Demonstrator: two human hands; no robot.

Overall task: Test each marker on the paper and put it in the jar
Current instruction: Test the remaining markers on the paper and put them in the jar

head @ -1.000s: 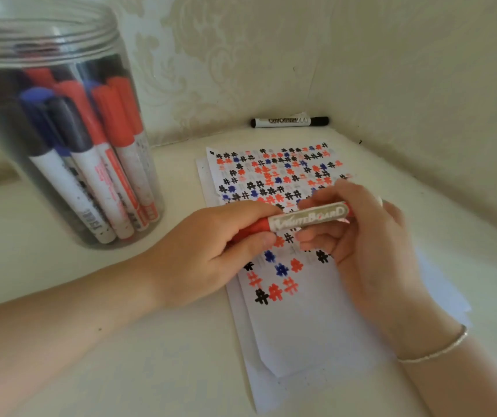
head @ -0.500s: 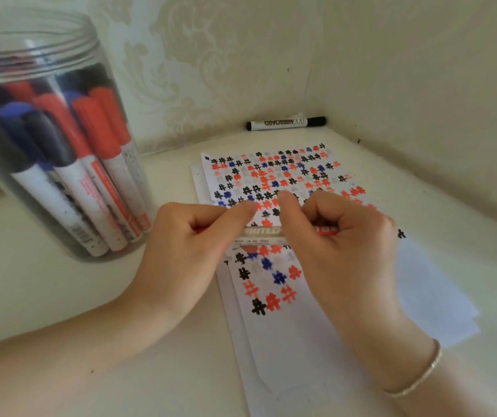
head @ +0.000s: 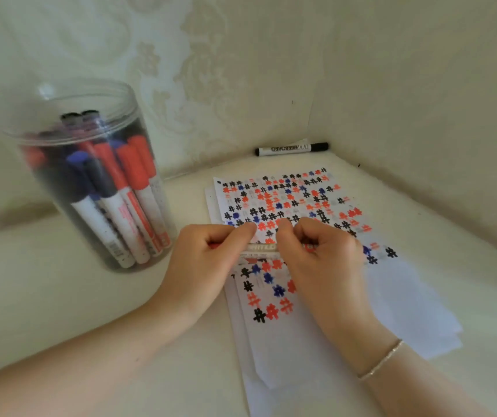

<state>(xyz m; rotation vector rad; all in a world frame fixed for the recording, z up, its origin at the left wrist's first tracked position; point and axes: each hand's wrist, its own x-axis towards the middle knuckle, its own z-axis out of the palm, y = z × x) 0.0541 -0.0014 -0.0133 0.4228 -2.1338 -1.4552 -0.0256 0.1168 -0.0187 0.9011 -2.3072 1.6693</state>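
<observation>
A red whiteboard marker [head: 260, 248] lies level between both hands, just above the paper [head: 295, 332]. My left hand [head: 208, 260] grips its left end, where a red tip shows past the fingers. My right hand [head: 322, 260] grips its right end, fingers curled over the barrel. Most of the marker is hidden by the fingers. The paper carries rows of black, red and blue hash marks. A clear plastic jar [head: 69, 136] stands at the left, holding several red, blue and black markers.
A black whiteboard marker [head: 291, 148] lies at the back against the wall corner. Walls close the surface at the back and right. More white sheets lie under the marked paper. A thin bracelet [head: 382, 361] sits on my right wrist.
Both hands have closed over the marker's ends, where before my right hand held it by the barrel. The view has drawn back and the jar now appears farther off at the left.
</observation>
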